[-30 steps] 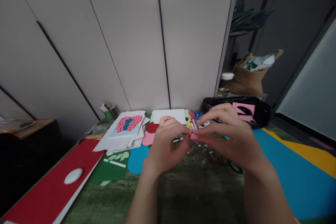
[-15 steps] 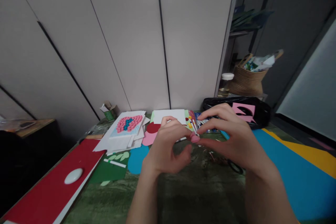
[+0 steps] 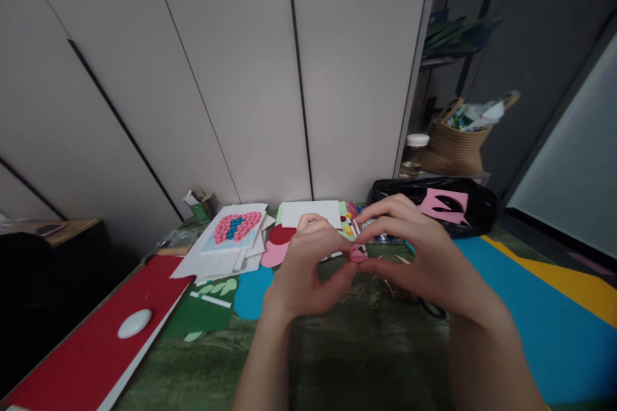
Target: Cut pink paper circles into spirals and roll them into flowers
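Right hand: the fingers (image 3: 385, 230) arch over the thumb, grasping a small pink piece (image 3: 357, 255) between their tips.
Left hand (image 3: 313, 263): bent inward, with thumb and forefinger meeting the same piece from the other side.
Pink piece: raised above the table (image 3: 337, 353), between the two hands' fingertips; the left thumb, apart from it half a second ago, is now back against it, which suggests renewed pinching or shaping by both hands.
Dark loop (image 3: 433, 311): beneath the right hand, partly covered; its tool cannot be identified.
Blue sheet (image 3: 525, 327): at the right, partly masked by the right forearm.
White-barrelled marker (image 3: 211, 299): on dark green paper (image 3: 195, 318), left of the hands.
Pink-and-blue picture (image 3: 236, 229): atop white sheets, farther off.
Indistinct: the piece's material and its contact points, obscured by fingers and blur.
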The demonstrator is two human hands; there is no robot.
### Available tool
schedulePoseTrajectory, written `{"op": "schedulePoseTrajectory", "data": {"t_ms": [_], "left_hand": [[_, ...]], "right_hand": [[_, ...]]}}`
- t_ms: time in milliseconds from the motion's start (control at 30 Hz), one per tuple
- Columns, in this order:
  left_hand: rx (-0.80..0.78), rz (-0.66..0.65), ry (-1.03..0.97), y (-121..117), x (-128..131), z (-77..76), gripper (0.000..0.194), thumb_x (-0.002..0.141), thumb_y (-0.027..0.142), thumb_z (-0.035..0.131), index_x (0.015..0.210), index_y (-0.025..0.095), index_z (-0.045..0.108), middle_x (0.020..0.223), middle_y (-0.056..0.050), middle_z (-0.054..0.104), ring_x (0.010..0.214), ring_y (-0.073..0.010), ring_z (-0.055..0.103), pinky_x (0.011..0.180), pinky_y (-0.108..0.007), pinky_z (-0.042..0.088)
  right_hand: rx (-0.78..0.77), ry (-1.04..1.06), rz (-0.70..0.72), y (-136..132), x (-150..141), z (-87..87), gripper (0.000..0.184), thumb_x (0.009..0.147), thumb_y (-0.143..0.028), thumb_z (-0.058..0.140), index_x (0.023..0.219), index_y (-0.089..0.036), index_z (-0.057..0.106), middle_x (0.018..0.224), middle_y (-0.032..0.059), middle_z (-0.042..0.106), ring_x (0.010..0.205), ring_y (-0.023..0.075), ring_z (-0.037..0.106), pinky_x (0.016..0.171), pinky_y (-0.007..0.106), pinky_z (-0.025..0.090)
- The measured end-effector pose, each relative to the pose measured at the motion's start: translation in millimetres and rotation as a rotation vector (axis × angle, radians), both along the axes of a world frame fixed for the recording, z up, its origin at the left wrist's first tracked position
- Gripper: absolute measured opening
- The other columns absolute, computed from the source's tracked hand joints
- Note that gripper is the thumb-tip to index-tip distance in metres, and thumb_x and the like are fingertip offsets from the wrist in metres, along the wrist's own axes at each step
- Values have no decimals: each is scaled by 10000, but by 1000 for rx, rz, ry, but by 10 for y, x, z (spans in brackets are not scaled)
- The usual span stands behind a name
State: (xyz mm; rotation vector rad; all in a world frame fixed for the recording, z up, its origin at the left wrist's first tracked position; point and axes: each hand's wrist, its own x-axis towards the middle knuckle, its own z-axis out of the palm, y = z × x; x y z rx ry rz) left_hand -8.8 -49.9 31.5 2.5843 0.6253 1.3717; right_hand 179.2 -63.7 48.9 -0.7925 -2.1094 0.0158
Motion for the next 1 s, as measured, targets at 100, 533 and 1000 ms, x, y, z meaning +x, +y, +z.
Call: {"op": "schedulePoseTrajectory", "data": {"t_ms": [100,533,1000], "left_hand": [[-12,-37,-47,21,9,-13,48,761,182,524,779,219,548,692,32,613,668,-116,534,819,-371,388],[-47,-150,-262,228,33,-183,62,787,276,562,756,224,577,639,9,597,643,-137,534,757,-374,421],[-92,-110,-281,217,8,-169,78,786,272,545,724,239,579,627,4,579,619,-152,503,791,-383,386]], "right_hand": [[-50,1,61,11,-12,1,105,762,-251,648,859,-247,608,1001,42,595,974,199,520,786,367,460],[-146,84,130,75,-102,-32,103,778,-268,638,848,-231,571,1021,14,581,1006,154,505,842,308,423],[-194,214,139,87,-220,-94,55,804,-252,602,812,-229,552,1003,4,572,1014,144,506,895,325,391]]}}
